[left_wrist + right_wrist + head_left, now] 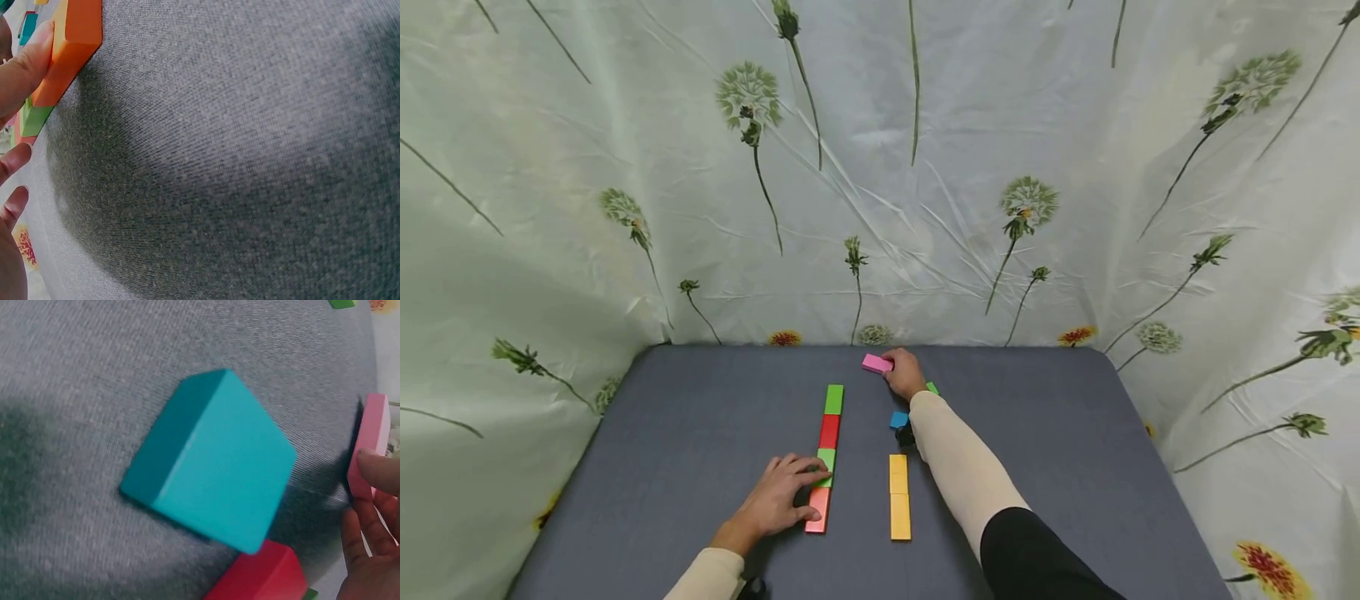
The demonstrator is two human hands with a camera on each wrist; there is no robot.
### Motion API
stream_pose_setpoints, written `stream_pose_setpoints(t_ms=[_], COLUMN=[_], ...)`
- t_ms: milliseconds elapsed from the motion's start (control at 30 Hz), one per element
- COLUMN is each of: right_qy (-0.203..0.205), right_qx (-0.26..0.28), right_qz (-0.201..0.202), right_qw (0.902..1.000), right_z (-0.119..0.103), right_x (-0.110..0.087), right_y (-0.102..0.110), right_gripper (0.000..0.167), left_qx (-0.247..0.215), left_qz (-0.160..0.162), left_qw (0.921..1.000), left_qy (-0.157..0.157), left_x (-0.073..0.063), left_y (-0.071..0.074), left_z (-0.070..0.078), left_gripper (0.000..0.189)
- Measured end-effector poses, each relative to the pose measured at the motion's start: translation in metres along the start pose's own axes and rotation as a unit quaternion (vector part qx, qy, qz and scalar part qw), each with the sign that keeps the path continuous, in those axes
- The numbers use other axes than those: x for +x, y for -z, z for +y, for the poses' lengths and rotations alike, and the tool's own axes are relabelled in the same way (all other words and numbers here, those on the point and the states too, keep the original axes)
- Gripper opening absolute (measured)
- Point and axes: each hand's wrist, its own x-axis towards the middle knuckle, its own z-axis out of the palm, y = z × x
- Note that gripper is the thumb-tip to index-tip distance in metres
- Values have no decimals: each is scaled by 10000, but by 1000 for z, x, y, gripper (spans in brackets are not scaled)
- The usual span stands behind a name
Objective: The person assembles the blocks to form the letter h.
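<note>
At the far side of the table, my right hand point(904, 374) pinches a pink block point(876, 363) by its right end. The right wrist view has my thumb on the pink block point(370, 434) and my fingers around its near end. On the left runs a line of blocks: green point(834, 399), red point(829, 432), another green point(827, 457) and orange point(819, 504). Over its near part my left hand point(782, 493) lies with fingers spread. Its thumb touches the orange block point(80, 28); the fingertips reach the nearer green block.
Two yellow blocks point(899, 517) lie end to end right of the line. Beyond them a blue block point(898, 420) sits beside the right wrist, and a green block point(932, 387) is partly hidden by that arm. A flowered curtain point(940, 250) hangs along the table's far edge.
</note>
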Motion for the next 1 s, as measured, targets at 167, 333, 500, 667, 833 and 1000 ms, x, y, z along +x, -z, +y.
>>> stream_pose_setpoints(t_ms=[167,333,500,667,833,1000], right_qy=[87,391,627,658,674,770], right_qx=[-61,-156,-127,-126,-78,-70], right_qz=[-166,-322,-458,-670,-819,-826], right_qw=[9998,9986,9969,9955,9943,9936], right_z=[-4,-10,-16,-19,-21,-21], right_x=[-8,-20,-34,-49,-68,-87], right_y=[11,18,19,19,20,19], right_gripper=[30,30,30,30,31,30], left_qx=[-24,5,47,64,-13,9], left_qz=[79,122,131,114,-6,-157], left_qw=[9999,9998,9999,9999,10000,9996], left_qy=[-94,-126,-100,-15,98,226], left_x=[2,1,0,0,1,3], left_y=[0,-1,1,2,4,4], left_z=[2,2,0,-2,1,6], left_gripper=[56,56,56,57,56,56])
